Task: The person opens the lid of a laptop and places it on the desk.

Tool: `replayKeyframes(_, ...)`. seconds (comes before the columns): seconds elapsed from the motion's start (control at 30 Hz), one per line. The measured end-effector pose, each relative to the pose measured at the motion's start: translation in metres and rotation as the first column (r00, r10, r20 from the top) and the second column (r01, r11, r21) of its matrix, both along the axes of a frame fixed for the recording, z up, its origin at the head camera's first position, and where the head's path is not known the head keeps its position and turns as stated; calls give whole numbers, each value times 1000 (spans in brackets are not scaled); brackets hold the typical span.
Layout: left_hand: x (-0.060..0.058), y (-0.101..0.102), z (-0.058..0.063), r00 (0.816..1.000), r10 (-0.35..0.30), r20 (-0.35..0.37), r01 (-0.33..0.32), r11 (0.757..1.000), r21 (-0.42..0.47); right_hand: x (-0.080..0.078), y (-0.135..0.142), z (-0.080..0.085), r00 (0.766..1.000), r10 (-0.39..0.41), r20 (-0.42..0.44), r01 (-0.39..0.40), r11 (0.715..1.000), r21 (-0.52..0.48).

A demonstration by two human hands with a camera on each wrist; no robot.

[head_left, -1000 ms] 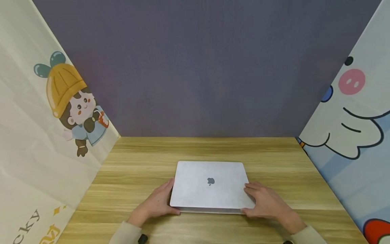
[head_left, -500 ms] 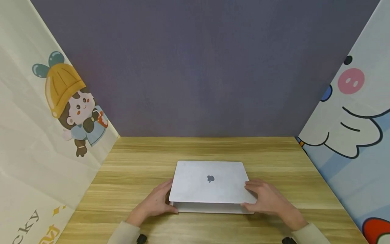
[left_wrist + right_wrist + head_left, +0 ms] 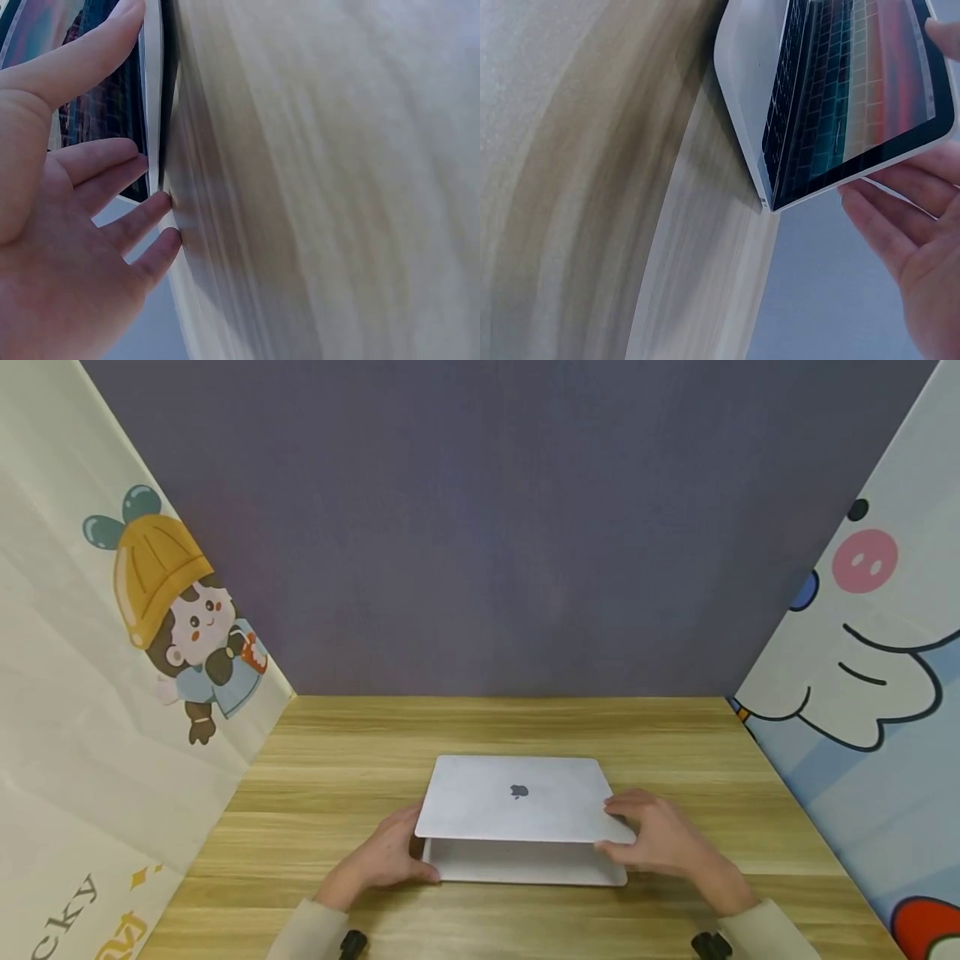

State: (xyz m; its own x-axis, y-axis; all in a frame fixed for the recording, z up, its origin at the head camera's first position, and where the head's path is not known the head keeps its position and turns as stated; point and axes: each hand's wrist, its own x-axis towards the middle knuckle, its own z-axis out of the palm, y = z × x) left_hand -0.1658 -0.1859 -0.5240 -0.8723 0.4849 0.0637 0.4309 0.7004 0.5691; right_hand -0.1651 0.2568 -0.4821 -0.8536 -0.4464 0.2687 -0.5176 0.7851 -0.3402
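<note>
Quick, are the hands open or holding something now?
Left hand: open, touching the laptop at its left side.
Right hand: holding the lid by its right edge.

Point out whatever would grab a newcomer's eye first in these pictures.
Likely the silver MacBook, partly open in the middle of the wooden table, a dark apple logo on its lid. The right hand grips the lid's right edge, while the left hand rests at the laptop's left side. After that, probably the cartoon figure in a yellow hat on the left wall and the pink snout on the right.
</note>
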Motion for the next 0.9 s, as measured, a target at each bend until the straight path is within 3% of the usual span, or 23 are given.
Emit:
replayKeyframes(0.2,-2,1,1,999,16,42,-18,999,43,-3,-1,0,997,6,-73,-10,999,-51)
replayKeyframes(0.37,-2,2,1,999,13,35,-14,999,36,-5,0,-1,994,9,-111,-23,992,-122)
replayKeyframes(0.8,0,5,0,1000,14,0,-14,1000,-2,-7,-3,-2,982,31,-186,-91,942,-323)
replayKeyframes(0.9,0,4,0,999,29,20,-28,999,-30,-8,-4,-2,975,36,-219,-114,928,-354)
